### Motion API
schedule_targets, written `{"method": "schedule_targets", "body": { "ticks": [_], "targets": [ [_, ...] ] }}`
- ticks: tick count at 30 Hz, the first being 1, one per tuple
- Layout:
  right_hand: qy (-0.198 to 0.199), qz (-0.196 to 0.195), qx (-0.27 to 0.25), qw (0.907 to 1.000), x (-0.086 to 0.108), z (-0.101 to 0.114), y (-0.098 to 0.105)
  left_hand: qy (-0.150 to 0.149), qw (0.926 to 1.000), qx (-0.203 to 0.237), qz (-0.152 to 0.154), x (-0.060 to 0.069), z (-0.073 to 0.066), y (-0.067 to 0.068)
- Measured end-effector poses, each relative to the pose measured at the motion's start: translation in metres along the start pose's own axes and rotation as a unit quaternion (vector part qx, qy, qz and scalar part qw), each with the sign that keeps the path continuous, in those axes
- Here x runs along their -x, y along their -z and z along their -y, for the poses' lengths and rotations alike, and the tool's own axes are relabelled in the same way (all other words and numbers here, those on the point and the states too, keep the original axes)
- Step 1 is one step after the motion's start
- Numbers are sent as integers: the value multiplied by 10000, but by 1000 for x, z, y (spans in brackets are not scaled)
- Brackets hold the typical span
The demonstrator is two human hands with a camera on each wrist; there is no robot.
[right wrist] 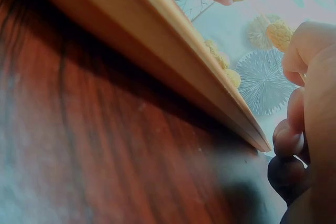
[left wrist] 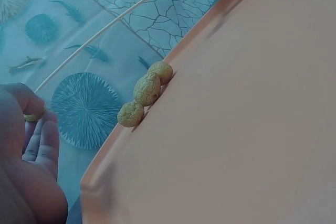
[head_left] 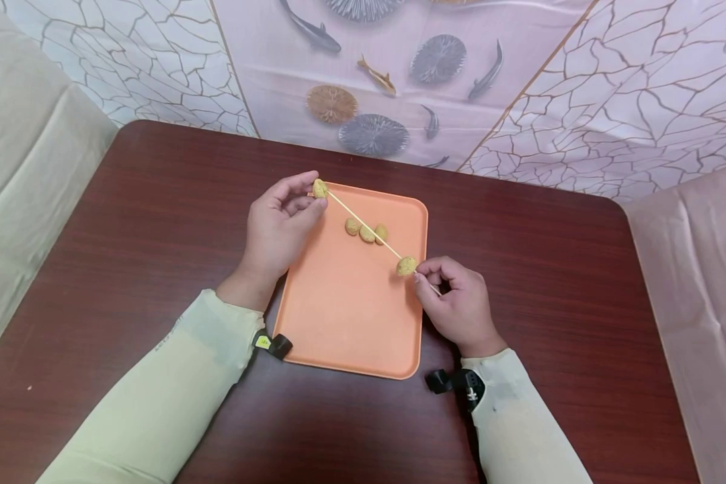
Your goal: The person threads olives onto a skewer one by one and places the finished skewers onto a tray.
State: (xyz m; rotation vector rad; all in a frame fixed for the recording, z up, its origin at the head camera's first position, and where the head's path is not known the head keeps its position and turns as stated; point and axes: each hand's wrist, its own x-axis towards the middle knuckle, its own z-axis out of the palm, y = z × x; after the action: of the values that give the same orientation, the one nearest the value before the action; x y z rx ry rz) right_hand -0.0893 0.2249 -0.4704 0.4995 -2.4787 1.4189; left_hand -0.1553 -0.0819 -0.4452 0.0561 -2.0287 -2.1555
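My left hand [head_left: 278, 225] pinches a small, wrinkled yellow-brown lump [head_left: 320, 189], potato-like in look, at the far end of a thin wooden skewer [head_left: 353, 216]. Thumb and fingers of my right hand [head_left: 460, 296] hold the skewer close to its near end. Just beyond those fingertips, a second yellow-brown lump [head_left: 407, 266] is threaded on the stick. The skewer slants above an orange tray [head_left: 345, 309]. Three similar lumps [left wrist: 147, 88] lie together on the tray, beneath the skewer. Fingers partly cover the left lump in the left wrist view.
The tray lies on a dark red-brown wooden table [head_left: 157, 222]. A patterned cloth with fish [head_left: 375, 74] hangs behind the table's far edge. Pale cloth [head_left: 24, 168] covers the left side, and more cloth stands at the right.
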Motion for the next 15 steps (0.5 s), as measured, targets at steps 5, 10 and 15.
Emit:
{"method": "schedule_targets", "body": {
  "ticks": [5, 10, 15],
  "targets": [
    [25, 33, 56, 10000, 0, 0, 0, -60, 9999, -79, -35, 1, 1, 1],
    [23, 49, 54, 10000, 0, -2, 0, -231, 9996, -157, -73, 1, 1, 2],
    [11, 41, 54, 10000, 0, -2, 0, -291, 9990, -308, -117, 1, 2, 2]
  ]
}}
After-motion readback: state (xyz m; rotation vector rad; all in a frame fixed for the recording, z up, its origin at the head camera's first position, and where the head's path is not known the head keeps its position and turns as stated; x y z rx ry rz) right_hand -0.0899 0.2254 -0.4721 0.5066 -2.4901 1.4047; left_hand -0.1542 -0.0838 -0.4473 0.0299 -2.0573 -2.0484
